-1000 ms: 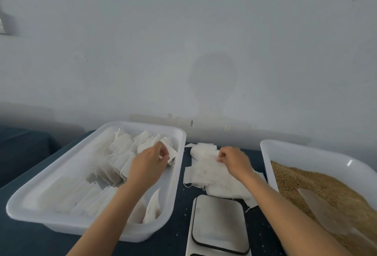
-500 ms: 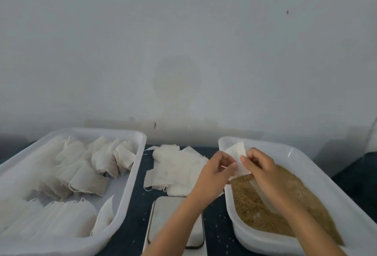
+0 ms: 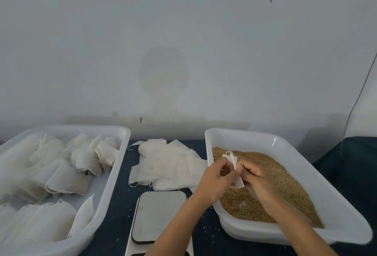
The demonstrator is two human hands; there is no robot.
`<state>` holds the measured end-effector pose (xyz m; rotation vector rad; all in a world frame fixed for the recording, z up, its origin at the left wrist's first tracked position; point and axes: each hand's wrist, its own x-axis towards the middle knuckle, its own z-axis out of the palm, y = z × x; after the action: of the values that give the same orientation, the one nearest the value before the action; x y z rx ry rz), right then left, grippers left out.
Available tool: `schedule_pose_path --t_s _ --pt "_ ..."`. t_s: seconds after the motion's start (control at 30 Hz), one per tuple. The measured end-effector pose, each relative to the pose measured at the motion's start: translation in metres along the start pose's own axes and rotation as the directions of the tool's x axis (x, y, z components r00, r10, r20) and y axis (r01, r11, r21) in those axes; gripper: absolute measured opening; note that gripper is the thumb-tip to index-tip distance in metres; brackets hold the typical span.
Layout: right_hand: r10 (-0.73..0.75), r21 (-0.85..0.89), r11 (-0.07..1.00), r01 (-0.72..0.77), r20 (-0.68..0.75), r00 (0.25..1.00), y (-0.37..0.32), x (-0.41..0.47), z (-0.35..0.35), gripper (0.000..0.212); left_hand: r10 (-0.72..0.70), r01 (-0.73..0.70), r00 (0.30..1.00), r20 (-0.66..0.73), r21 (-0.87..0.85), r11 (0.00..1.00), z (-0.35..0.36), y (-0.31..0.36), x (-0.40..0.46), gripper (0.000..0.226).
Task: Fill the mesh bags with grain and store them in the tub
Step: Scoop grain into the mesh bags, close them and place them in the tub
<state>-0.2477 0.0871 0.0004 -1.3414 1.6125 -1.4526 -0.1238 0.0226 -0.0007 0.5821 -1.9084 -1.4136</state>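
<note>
An empty white mesh bag (image 3: 232, 158) is held over the grain tub (image 3: 285, 143), pinched from both sides by my left hand (image 3: 216, 180) and my right hand (image 3: 255, 180). Brown grain (image 3: 281, 176) fills that white tub on the right. A loose pile of empty mesh bags (image 3: 167, 164) lies on the dark table between the tubs. The white storage tub (image 3: 114, 174) on the left holds several filled bags (image 3: 67, 166) in rows.
A small scale with a grey platform (image 3: 159, 217) sits at the front, between the tubs. Stray grains dot the dark tablecloth (image 3: 120, 225). A pale wall rises just behind the table, and a thin cable (image 3: 359, 96) hangs at the far right.
My left hand left the storage tub and my right hand lifted one bag off the pile. Both hands now hold that bag over the grain. The view has swung to the right.
</note>
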Motion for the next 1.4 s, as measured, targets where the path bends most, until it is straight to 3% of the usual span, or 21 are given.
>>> schedule_pose_path --t_s 0.2,0.33,0.47,0.57,0.67,0.77,0.83,0.9,0.97,1.07,1.17,1.23,1.3,1.4 --pt "-0.02 -0.076 0.997 0.016 -0.054 0.998 0.0 -0.004 0.002 0.026 0.002 -0.001 0.999 -0.052 0.021 1.0 0.003 -0.002 0.003 0.013" --pt "-0.1 -0.17 0.983 0.062 -0.224 0.97 -0.002 -0.005 0.001 0.025 0.019 -0.014 0.994 -0.111 0.046 0.999 0.009 -0.005 0.005 0.019" --pt "-0.163 -0.289 0.955 0.069 -0.315 0.935 -0.002 -0.005 -0.004 0.029 0.189 -0.163 0.977 -0.099 0.226 0.96 0.014 -0.003 0.008 0.021" --pt "-0.184 -0.396 0.915 0.076 -0.244 0.952 -0.003 -0.006 -0.012 0.025 0.314 -0.291 0.949 0.023 0.441 0.849 0.014 -0.001 0.01 0.018" --pt "-0.193 -0.549 0.827 0.117 -0.084 0.977 -0.007 -0.008 -0.031 0.025 0.367 -0.357 0.923 0.114 0.61 0.707 0.009 -0.001 0.01 0.017" --pt "-0.143 -0.651 0.745 0.143 0.054 0.988 -0.012 -0.008 -0.052 0.023 0.498 -0.517 0.809 0.313 0.78 0.351 0.003 -0.002 0.011 0.018" --pt "-0.11 -0.697 0.693 0.183 0.149 0.983 -0.018 -0.006 -0.061 0.019 0.494 -0.59 0.741 0.455 0.792 0.155 0.001 0.002 0.013 0.023" --pt "-0.069 -0.742 0.626 0.24 0.253 0.965 -0.024 -0.003 -0.067 0.014 0.476 -0.634 0.705 0.526 0.768 0.09 0.001 0.009 0.016 0.027" --pt "-0.049 -0.758 0.588 0.284 0.317 0.947 -0.029 0.0 -0.07 0.013 0.522 -0.682 0.651 0.551 0.726 0.085 0.004 0.013 0.019 0.024" --pt "-0.083 -0.716 0.63 0.3 0.322 0.943 -0.035 0.002 -0.073 0.011 0.578 -0.738 0.596 0.557 0.664 0.122 0.008 0.015 0.021 0.017" --pt "-0.125 -0.617 0.746 0.249 0.238 0.963 -0.032 0.002 -0.075 0.02 0.52 -0.728 0.636 0.57 0.666 0.161 0.008 0.012 0.021 0.015" --pt "-0.109 -0.614 0.774 0.153 0.109 0.988 -0.021 0.002 -0.08 0.018 0.44 -0.664 0.709 0.551 0.732 0.153 0.008 0.007 0.021 0.015" --pt "0.026 -0.758 0.652 -0.005 0.015 1.0 -0.009 0.002 -0.091 0.01 0.343 -0.571 0.796 0.499 0.807 0.151 0.008 0.0 0.021 0.018" --pt "0.376 -0.915 0.366 -0.172 -0.024 0.926 0.012 -0.003 -0.097 0.042 0.261 -0.478 0.864 0.431 0.866 0.151 0.008 -0.008 0.022 0.02"
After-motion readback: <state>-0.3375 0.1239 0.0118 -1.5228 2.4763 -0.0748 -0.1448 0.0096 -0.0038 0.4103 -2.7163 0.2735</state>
